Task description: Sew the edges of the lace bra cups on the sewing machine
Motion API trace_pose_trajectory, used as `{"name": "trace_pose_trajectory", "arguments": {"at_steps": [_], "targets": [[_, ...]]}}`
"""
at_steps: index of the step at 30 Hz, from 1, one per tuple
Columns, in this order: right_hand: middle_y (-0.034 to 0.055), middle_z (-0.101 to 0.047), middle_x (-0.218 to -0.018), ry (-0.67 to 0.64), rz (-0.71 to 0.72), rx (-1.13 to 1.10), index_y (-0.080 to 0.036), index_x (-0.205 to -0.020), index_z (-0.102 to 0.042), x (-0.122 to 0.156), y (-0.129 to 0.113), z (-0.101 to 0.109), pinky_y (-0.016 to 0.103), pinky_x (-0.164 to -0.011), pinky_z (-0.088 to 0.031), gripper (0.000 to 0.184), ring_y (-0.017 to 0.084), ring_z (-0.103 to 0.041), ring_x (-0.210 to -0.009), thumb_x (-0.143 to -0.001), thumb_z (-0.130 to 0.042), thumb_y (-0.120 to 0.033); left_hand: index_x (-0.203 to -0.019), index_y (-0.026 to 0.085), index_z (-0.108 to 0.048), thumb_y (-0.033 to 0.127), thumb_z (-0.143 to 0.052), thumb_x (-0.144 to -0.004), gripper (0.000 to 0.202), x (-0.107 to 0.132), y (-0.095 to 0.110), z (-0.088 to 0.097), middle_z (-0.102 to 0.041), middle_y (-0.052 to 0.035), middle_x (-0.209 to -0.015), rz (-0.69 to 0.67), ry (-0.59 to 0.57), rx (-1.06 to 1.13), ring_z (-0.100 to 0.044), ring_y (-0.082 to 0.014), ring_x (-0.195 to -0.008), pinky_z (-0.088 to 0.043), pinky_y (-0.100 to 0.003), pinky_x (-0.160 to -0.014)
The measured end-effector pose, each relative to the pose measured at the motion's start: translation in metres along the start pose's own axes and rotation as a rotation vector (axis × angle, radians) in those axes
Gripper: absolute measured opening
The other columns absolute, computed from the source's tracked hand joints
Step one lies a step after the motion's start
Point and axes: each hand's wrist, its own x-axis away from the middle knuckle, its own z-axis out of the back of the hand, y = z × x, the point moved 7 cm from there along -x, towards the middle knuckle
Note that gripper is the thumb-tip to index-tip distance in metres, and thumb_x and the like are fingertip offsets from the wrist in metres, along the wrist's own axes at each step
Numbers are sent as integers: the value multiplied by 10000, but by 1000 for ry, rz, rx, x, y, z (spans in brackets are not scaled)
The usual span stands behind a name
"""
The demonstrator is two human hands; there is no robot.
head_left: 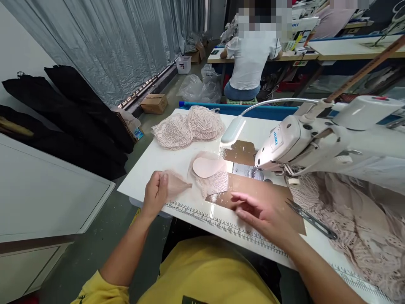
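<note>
My left hand (155, 192) is closed on a thin beige mesh piece (176, 184) near the table's left front edge. My right hand (257, 211) hovers flat with fingers stretched out over a brown plate (253, 190), holding nothing. Between the hands lie a smooth pink cup pad (207, 166) and a lace piece (217, 183). The white sewing machine head (284, 143) stands just behind my right hand, with its needle area (253, 171) lit by a lamp (232, 131).
A pile of pink lace cups (190, 126) sits at the table's far left. Thread snips (311, 219) lie to the right, beside heaped lace fabric (363, 228). A printed ruler (221, 223) runs along the front edge. A seated person (251, 59) works at another table behind.
</note>
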Motion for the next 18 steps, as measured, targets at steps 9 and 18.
{"name": "trace_pose_trajectory", "arguments": {"at_steps": [9,18], "targets": [[48,-673,-853,140,35,-732,-178,-968,-647,-16,-18,-51,360,-790,-500,348,182,-604,-765,-739,-694,-436,-995,206,-472,399,-316,-975,249,25,84,-69,-552,-25,-863,-158,-118,408,-521,-139,-731,-458,-256,-659],[62,-683,-802,841,40,-391,-224,-894,-675,91,6,64,420,-751,-526,308,231,-646,-777,-730,-670,-485,-1009,177,-581,341,-359,-939,284,-14,79,-112,-588,-103,-1116,-572,-511,-270,-523,-251,-1092,-429,-444,-952]]}}
